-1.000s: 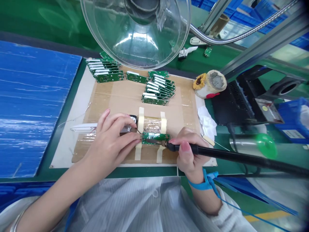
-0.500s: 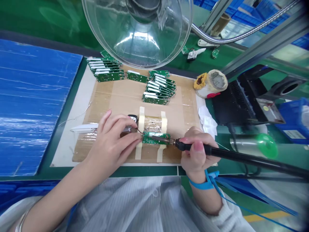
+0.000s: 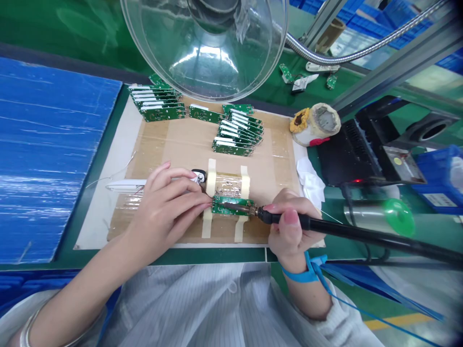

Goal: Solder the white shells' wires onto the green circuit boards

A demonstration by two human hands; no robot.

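Observation:
My right hand [image 3: 291,226] is wrapped around a soldering iron [image 3: 282,220], its tip lying over the left part of a green circuit board [image 3: 237,200]. That board rests against a taped block [image 3: 228,184] on the cardboard. At the board's left end, my left hand [image 3: 170,207] pinches a thin dark wire [image 3: 207,193], mostly hidden by the fingertips. Beneath and behind this hand lies a white elongated device [image 3: 125,185], with a black and white end [image 3: 198,175] showing past the fingers. Whether the iron's tip touches the wire cannot be made out.
Stacked circuit boards [image 3: 237,135] stand at the back of the cardboard, more [image 3: 159,103] at back left. A clear funnel hood [image 3: 206,72] hangs above. On the right are a decorated pot [image 3: 314,125], white tissue [image 3: 310,180], a black station [image 3: 347,154] and a solder spool [image 3: 379,216].
Both hands and the iron have shifted slightly left. At the back right, the white device and small boards have moved right. A red light now shows on the black station.

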